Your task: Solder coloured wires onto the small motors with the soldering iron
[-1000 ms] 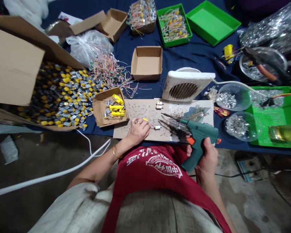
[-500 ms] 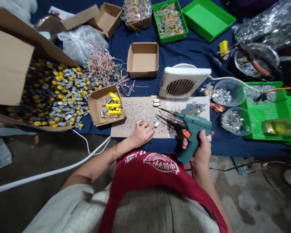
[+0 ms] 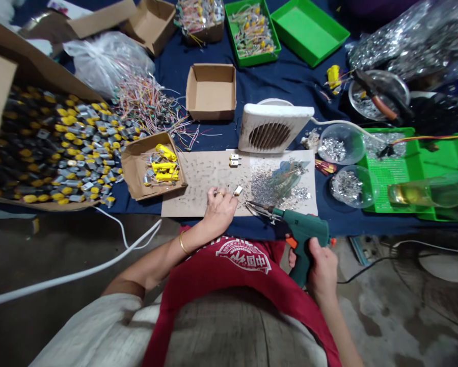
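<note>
My left hand (image 3: pixel 220 204) rests on the cardboard work sheet (image 3: pixel 198 176), fingers pinched on a small silver motor (image 3: pixel 238 190). My right hand (image 3: pixel 321 264) grips the handle of a green soldering gun (image 3: pixel 304 233), whose metal tip (image 3: pixel 251 205) points left toward that motor, just off the sheet's near edge. Two more small motors (image 3: pixel 234 160) lie farther back on the sheet. Silvery scraps (image 3: pixel 276 186) cover the sheet's right half.
A small open box of yellow parts (image 3: pixel 152 165) sits left of the sheet, beside a big pile of motors (image 3: pixel 60 148) and loose wires (image 3: pixel 148 102). A white fan (image 3: pixel 272 130), clear bowls (image 3: pixel 338 145) and green trays (image 3: pixel 404 173) stand behind and right. A white cable (image 3: pixel 79 272) crosses the floor.
My right hand has pulled the soldering gun back toward me and lower, off the scraps. My left hand stays pinched on the motor. The view has shifted left.
</note>
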Tool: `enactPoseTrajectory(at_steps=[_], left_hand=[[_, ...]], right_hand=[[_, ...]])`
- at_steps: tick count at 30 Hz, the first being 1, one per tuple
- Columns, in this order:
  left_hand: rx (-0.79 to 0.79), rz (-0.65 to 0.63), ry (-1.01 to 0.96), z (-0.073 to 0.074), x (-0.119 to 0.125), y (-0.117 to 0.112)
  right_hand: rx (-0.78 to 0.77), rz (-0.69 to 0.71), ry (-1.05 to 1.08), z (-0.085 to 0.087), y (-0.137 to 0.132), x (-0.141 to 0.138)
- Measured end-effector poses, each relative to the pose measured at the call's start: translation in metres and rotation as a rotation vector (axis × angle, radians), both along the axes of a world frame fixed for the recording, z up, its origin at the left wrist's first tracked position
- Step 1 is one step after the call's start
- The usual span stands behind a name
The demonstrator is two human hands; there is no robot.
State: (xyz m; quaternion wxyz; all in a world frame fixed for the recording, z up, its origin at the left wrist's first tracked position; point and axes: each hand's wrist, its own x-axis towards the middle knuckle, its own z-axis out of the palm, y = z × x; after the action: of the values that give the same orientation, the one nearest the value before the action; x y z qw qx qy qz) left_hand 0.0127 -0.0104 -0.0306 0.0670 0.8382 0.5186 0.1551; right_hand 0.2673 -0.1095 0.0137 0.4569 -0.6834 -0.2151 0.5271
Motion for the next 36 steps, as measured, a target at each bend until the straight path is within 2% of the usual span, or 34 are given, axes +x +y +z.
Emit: enactPoseTrajectory(at_steps=[3, 9, 18, 26, 30, 36], left_hand=[[-0.007, -0.001, 0.0, 0.003, 0.003, 0.001], [-0.027, -0.006, -0.005, 0.007, 0.006, 0.0], [-0.107, -0.029, 0.04, 0.013, 0.006, 0.004], [-0.128, -0.03, 0.054, 0.016, 0.007, 0.004], [-0.126, -0.032, 0.069, 0.016, 0.007, 0.004], [-0.127, -0.041, 0.074, 0.016, 0.007, 0.004]], right_hand=[[-0.127, 0.067, 0.121, -0.004, -0.002, 0.001], [-0.143, 0.018, 0.123, -0.006, 0.002, -0.003], [-0.186, 0.084, 0.113, -0.007, 0.001, 0.0], [-0.207, -0.004, 0.122, -0.014, -0.003, -0.004], [-0.203, -0.019, 0.113, -0.012, -0.001, -0.007], [-0.239, 0.04, 0.054, -0.005, 0.001, -0.01]])
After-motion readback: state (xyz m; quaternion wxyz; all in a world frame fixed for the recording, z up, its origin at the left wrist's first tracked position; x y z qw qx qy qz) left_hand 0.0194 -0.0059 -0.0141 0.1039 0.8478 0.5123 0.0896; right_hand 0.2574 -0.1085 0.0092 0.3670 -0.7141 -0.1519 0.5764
